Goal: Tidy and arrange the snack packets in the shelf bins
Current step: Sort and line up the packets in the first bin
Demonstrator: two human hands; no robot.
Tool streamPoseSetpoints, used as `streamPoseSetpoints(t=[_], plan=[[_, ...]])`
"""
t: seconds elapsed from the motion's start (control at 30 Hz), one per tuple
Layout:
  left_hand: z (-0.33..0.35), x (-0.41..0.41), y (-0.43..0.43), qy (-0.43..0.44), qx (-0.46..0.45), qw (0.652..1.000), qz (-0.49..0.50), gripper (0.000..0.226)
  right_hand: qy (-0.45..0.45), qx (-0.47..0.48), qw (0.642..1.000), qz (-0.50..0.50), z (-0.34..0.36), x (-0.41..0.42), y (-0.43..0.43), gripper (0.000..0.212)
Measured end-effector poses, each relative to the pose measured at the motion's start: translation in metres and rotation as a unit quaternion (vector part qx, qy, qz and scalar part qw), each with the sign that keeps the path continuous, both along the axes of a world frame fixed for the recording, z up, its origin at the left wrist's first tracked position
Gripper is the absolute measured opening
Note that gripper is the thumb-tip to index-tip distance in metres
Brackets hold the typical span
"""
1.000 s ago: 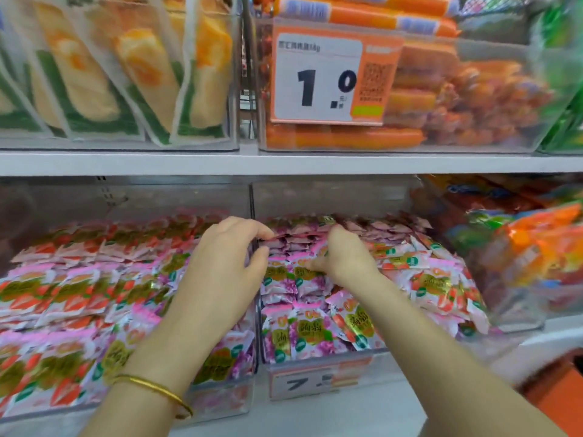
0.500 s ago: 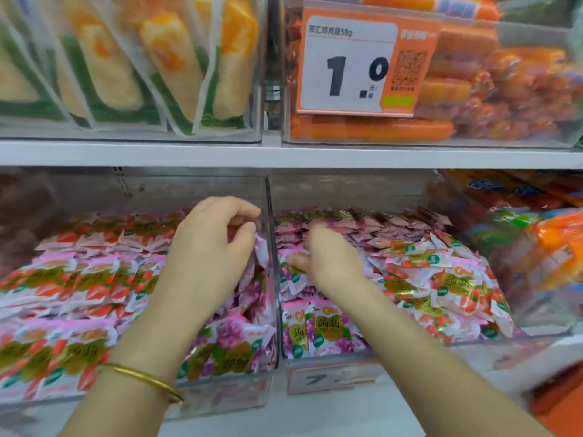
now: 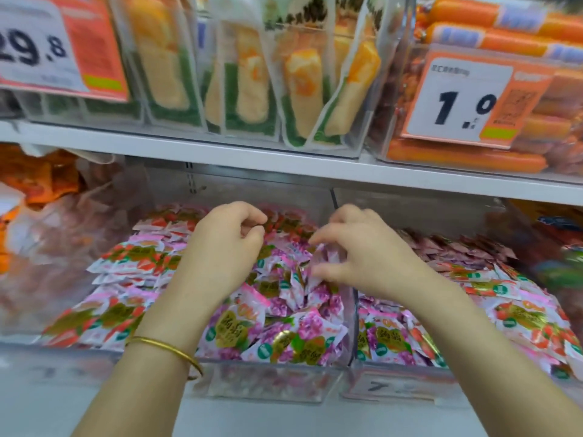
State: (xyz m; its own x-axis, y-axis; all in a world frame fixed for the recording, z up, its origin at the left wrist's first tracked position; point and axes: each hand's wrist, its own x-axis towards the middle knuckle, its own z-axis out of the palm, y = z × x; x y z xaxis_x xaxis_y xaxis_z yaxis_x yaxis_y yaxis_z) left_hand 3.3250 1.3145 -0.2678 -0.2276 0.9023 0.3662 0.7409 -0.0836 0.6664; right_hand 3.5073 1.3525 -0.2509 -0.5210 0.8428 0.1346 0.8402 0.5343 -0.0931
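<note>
Moving our right hand (image 3: pixel 375 260) across the divider (image 3: pixel 352 335), we now spread its fingers (image 3: pixel 318 239) on the purple snack packets (image 3: pixel 284 298) just beneath them, left hand (image 3: pixel 220 247) curled alongside, grasp we cannot tell, likely consolidating that pile.

snack packets (image 3: pixel 277 335): pink-purple, small, heaped loosely | clear shelf bins (image 3: pixel 351 313): side by side, nearly full

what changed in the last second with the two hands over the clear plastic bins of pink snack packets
The right hand crossed the clear divider from the right clear plastic bin into the neighbouring bin; its fingertips now touch the purple flower-print packets there, pinch unclear. The left hand shifted away from the divider, fingers curled, nothing seen held. Packets and the thin gold bangle stayed.
</note>
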Motion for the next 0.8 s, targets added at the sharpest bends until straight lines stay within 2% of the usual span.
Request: streamPoseSetpoints(t=[0.03,0.1,0.23,0.33,0.43,0.53,0.6,0.67,0.73,0.8], plan=[[0.0,0.0,-0.001,0.0,-0.001,1.0,-0.002,0.02,-0.081,-0.018,0.997,0.004,0.001,-0.004,0.002,0.044],[0.0,0.0,-0.002,0.002,-0.002,1.0,-0.006,0.02,-0.158,-0.052,0.986,0.007,0.005,-0.011,0.004,0.045],[-0.001,0.0,-0.002,-0.004,0.0,1.0,-0.02,0.02,-0.168,-0.015,0.985,-0.019,0.009,-0.025,0.009,0.033],[-0.001,0.003,-0.003,-0.008,0.002,0.999,-0.032,0.02,-0.115,0.003,0.993,-0.028,0.005,-0.022,0.014,0.027],[-0.003,0.007,0.0,-0.002,-0.002,0.999,-0.051,0.021,0.014,0.023,0.999,-0.022,-0.003,-0.011,0.015,0.021],[-0.004,0.011,0.001,0.005,-0.016,0.995,-0.096,0.031,0.172,0.053,0.984,-0.002,-0.005,0.0,0.01,0.011],[-0.004,0.016,0.0,0.002,-0.025,0.991,-0.131,0.047,0.349,-0.01,0.937,-0.021,-0.002,0.008,0.004,0.014],[-0.002,0.021,-0.001,-0.016,-0.026,0.987,-0.158,0.054,0.515,-0.151,0.843,-0.038,0.002,0.015,-0.002,0.014],[-0.001,0.026,-0.001,-0.041,-0.018,0.983,-0.18,0.044,0.599,-0.28,0.749,-0.037,0.001,0.02,-0.007,0.01],[0.0,0.031,0.0,-0.07,-0.013,0.978,-0.195,0.026,0.636,-0.357,0.684,-0.03,0.0,0.025,-0.009,0.01]])
